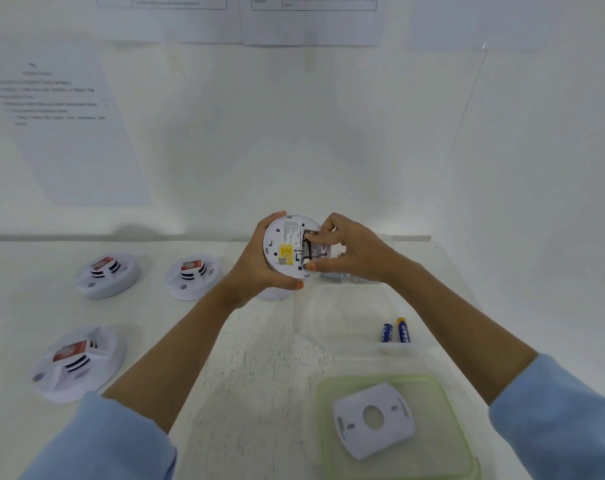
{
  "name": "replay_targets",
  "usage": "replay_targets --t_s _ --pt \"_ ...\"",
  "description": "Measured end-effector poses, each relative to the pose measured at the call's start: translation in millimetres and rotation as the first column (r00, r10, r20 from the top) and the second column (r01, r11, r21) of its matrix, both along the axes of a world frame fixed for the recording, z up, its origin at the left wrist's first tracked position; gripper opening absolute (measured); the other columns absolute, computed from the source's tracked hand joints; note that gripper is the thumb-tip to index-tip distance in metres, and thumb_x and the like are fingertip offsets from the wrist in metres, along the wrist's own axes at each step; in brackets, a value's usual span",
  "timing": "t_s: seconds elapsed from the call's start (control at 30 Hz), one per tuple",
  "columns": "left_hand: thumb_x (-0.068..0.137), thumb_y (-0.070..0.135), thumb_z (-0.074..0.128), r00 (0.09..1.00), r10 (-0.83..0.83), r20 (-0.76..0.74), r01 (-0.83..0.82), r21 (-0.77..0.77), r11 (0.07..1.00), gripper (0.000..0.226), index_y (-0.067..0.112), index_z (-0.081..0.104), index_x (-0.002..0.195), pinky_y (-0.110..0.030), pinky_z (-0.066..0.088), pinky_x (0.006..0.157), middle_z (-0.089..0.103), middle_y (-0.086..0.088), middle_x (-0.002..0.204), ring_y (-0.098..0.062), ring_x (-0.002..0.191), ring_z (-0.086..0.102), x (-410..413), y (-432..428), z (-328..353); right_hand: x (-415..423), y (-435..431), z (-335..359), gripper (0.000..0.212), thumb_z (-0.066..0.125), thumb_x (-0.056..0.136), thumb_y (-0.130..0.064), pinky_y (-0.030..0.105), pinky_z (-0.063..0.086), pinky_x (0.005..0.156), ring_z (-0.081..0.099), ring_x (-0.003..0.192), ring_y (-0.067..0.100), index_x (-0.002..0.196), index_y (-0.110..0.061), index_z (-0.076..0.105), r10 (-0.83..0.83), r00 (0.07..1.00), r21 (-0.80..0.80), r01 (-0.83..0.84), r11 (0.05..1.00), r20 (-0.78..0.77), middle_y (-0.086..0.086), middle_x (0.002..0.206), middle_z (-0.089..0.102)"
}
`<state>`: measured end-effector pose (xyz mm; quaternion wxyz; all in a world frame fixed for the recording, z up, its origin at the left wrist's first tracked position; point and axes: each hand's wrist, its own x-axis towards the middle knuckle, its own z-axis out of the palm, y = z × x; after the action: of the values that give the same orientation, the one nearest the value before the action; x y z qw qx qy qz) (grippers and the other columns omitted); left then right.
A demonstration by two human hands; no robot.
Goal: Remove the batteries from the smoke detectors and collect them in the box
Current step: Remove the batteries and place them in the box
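My left hand grips a white round smoke detector above the table, its back with a yellow label turned toward me. A dark battery sits in its open compartment. My right hand pinches that battery between fingertips and thumb. Two blue batteries lie side by side inside a clear plastic box to the right of centre. Something silvery, too blurred to identify, shows at the box's far end below my right hand.
Three more smoke detectors lie on the left of the white table: one, one and one. A green-rimmed lid at the near right carries a white mounting plate. Paper sheets hang on the wall behind.
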<state>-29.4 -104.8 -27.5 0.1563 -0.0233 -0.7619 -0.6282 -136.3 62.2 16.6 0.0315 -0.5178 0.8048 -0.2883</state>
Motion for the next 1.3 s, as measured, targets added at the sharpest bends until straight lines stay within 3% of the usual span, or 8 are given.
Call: replay_targets --t_s 0.13,0.33,0.47,0.63,0.97,1.07,1.17,1.3 --pt "0.049 -0.007 0.075 1.000 -0.007 0.014 0.006 0.012 1.000 0.102 0.023 0.027 0.134 -0.023 0.053 0.080 0.048 0.006 0.124 0.001 0.105 0.056 3.9 0.7 0.3 4.5 1.8 -0.3 0.045 0.067 0.078 -0.039 0.029 0.039 0.081 0.045 0.085 0.014 0.120 -0.024 0.061 -0.028 0.995 0.004 0.028 1.000 -0.100 -0.005 0.096 0.045" --pt "0.049 -0.005 0.077 1.000 -0.026 0.016 0.026 0.011 1.000 0.103 0.026 0.028 0.134 -0.024 0.053 0.083 0.046 0.001 0.129 -0.010 0.115 0.051 5.6 0.7 1.7 4.8 1.5 1.6 0.073 0.076 0.072 -0.018 0.026 0.041 0.096 0.043 0.115 0.009 0.131 -0.037 0.039 0.064 0.945 -0.154 -0.015 0.988 0.320 0.002 0.138 0.036" --pt "0.049 -0.003 0.078 1.000 -0.019 0.013 0.019 0.028 0.999 0.101 0.026 0.029 0.133 -0.026 0.053 0.086 0.045 -0.001 0.130 -0.014 0.117 0.050 4.2 2.1 1.5 0.0 -2.1 1.1 0.084 0.077 0.069 -0.004 0.021 0.055 0.071 0.062 0.099 0.017 0.139 -0.028 0.037 0.102 0.836 -0.193 0.004 0.981 0.539 0.004 0.121 0.058" --pt "0.048 -0.002 0.078 1.000 -0.030 0.007 0.030 -0.021 0.999 0.102 0.027 0.029 0.132 -0.023 0.053 0.083 0.047 0.001 0.127 -0.011 0.115 0.051 -0.2 2.9 1.6 -9.1 -6.4 -2.6 0.085 0.081 0.064 -0.005 0.038 0.051 0.094 0.052 0.117 0.023 0.138 -0.023 0.041 0.077 0.821 -0.134 -0.001 0.991 0.565 0.003 0.127 0.056" --pt "0.045 -0.002 0.078 1.000 0.002 -0.011 -0.003 -0.015 1.000 0.099 0.025 0.031 0.128 -0.019 0.053 0.077 0.048 0.005 0.123 -0.013 0.112 0.052 -16.6 -2.1 -3.1 -17.5 -22.0 3.5 0.077 0.073 0.061 0.019 0.034 0.059 0.073 0.054 0.110 0.031 0.126 -0.016 0.051 0.023 0.729 -0.103 0.066 0.992 0.684 0.015 0.126 0.050" --pt "0.044 0.002 0.081 1.000 0.015 -0.015 -0.015 -0.014 1.000 0.102 0.026 0.030 0.130 -0.019 0.052 0.080 0.047 0.005 0.125 -0.011 0.114 0.051 -20.8 -8.5 -3.5 -23.1 -26.4 2.8 0.077 0.073 0.067 0.012 0.037 0.057 0.082 0.054 0.111 0.027 0.133 -0.019 0.046 0.026 0.740 -0.086 0.043 0.995 0.672 0.008 0.125 0.052" --pt "0.043 0.004 0.083 0.999 0.035 -0.008 -0.035 -0.005 0.999 0.105 0.026 0.030 0.131 -0.019 0.052 0.081 0.046 0.006 0.127 -0.010 0.116 0.050 -24.7 -21.2 -0.4 -39.5 -26.9 6.4 0.065 0.064 0.082 -0.003 0.033 0.045 0.094 0.056 0.105 0.018 0.139 -0.022 0.038 0.025 0.616 -0.112 0.103 0.988 0.787 -0.002 0.109 0.059" --pt "0.039 0.018 0.084 0.999 0.044 0.009 -0.044 -0.014 0.999 0.106 0.029 0.031 0.131 -0.019 0.051 0.083 0.045 0.007 0.128 -0.007 0.117 0.049 -25.0 -31.7 -3.9 -65.3 -28.3 -8.2 0.038 0.063 0.084 -0.005 0.022 0.043 0.076 0.057 0.090 0.019 0.121 -0.007 0.059 -0.226 0.842 0.082 0.214 0.973 0.490 0.010 0.097 0.064"
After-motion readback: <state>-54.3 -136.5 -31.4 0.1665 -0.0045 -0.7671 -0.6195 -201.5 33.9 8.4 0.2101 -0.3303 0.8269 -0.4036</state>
